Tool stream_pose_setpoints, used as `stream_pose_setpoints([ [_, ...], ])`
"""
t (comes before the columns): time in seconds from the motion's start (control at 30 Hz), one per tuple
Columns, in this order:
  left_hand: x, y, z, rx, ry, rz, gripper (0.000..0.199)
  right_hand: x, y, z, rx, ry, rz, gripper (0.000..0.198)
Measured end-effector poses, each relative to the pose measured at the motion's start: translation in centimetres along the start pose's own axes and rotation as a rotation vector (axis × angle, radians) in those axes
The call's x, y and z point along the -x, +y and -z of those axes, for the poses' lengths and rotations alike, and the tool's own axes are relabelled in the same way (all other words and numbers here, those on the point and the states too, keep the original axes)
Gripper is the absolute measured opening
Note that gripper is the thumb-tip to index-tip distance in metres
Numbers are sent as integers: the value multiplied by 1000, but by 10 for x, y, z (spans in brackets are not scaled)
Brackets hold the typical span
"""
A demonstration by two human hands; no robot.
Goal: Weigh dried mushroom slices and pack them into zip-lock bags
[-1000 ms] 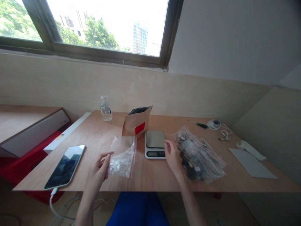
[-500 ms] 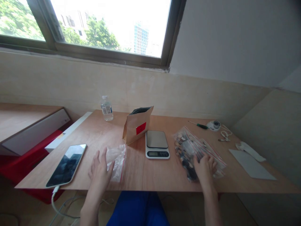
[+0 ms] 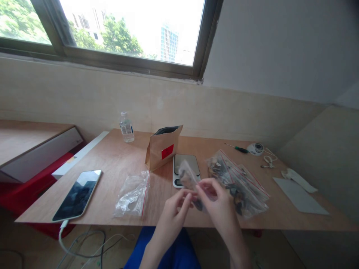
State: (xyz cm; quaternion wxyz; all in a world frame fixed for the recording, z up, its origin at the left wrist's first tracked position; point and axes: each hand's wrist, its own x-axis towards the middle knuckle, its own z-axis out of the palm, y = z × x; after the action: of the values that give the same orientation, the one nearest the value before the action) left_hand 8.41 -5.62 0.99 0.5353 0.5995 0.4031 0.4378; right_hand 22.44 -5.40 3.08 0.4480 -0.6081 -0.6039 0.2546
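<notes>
Both hands meet in front of the digital scale [image 3: 177,182], holding up a clear zip bag [image 3: 187,175] with dark and tan pieces inside. My left hand [image 3: 177,209] pinches the bag's left side. My right hand [image 3: 215,196] grips it from the right, fingers closed. The bag hides part of the scale's plate and display. Right of the scale lie several more filled zip bags [image 3: 238,186]. An almost flat clear zip bag [image 3: 131,194] with a red seal line rests at the left. Behind the scale stands an open brown paper pouch [image 3: 162,147] with a red label.
A phone [image 3: 78,195] with a charging cable lies at the left, and a water bottle [image 3: 127,127] stands at the back. Toward the right are a screwdriver [image 3: 240,150], a small white camera [image 3: 255,149] and a pale flat sheet [image 3: 300,196].
My right hand has lifted a filled bag off the pile and brought it left before the scale. My left hand has left the flat bag and moved right to meet it.
</notes>
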Motion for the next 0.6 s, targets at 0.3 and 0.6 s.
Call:
stream_pose_setpoints([
  [0.3, 4, -12, 15, -18, 178, 16, 31, 6, -16, -22, -160, -201, 149, 21],
  [0.6, 4, -9, 19, -131, 234, 3, 31, 4, -14, -25, -121, -184, 251, 12],
])
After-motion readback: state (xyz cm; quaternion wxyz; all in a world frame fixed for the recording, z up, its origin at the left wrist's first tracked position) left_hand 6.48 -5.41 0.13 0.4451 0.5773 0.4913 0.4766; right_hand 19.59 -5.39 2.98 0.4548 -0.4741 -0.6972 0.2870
